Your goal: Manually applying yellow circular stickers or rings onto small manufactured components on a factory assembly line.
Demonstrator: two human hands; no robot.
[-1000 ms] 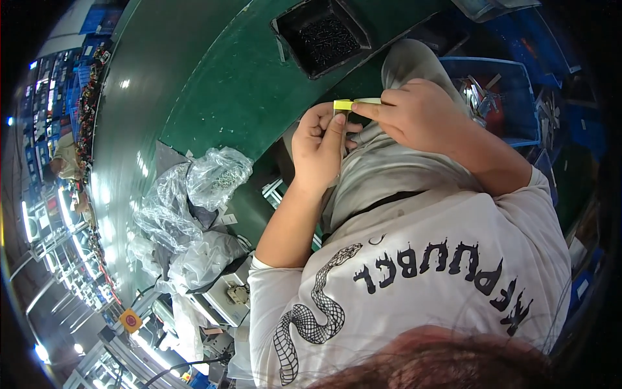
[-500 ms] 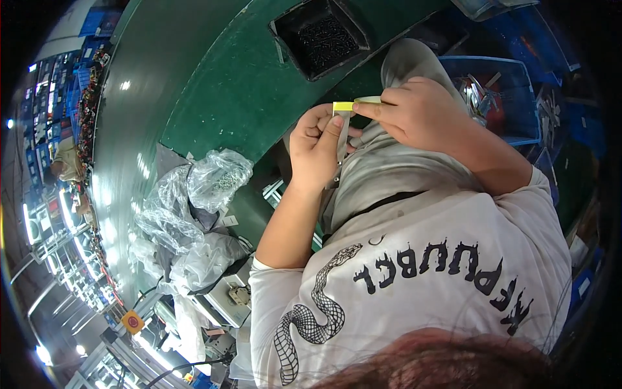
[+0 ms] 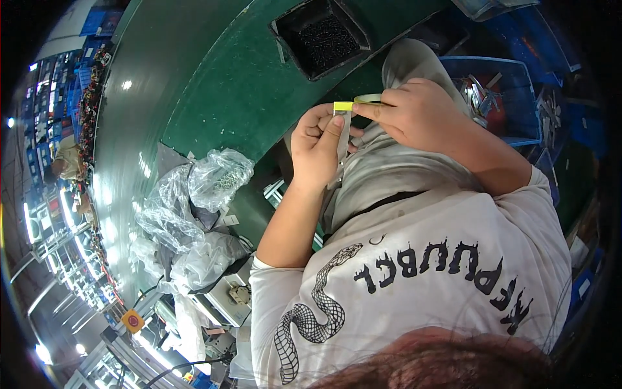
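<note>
A flat grey metal strip (image 3: 343, 139) is pinched between the thumb and fingers of my left hand (image 3: 317, 144). Bright yellow tape (image 3: 343, 106) covers the strip's upper end. From that end the tape runs to the right, and a thin pale-yellow roll edge (image 3: 368, 98) shows beside my right hand (image 3: 414, 114). My right forefinger points left, its tip touching the tape's edge. The other right fingers are curled around the roll, which they mostly hide. Both hands are over my lap, close together.
A black bin (image 3: 321, 39) of small dark screws stands on the green table (image 3: 227, 97). Clear plastic bags (image 3: 220, 178) lie to the left. On the right is a blue crate (image 3: 528, 97) with metal strips. An orange button box (image 3: 133, 321) is at lower left.
Both hands hold nearly the same place. The metal strip has tilted slightly, and a little more of the tape roll's rim shows by my right hand.
</note>
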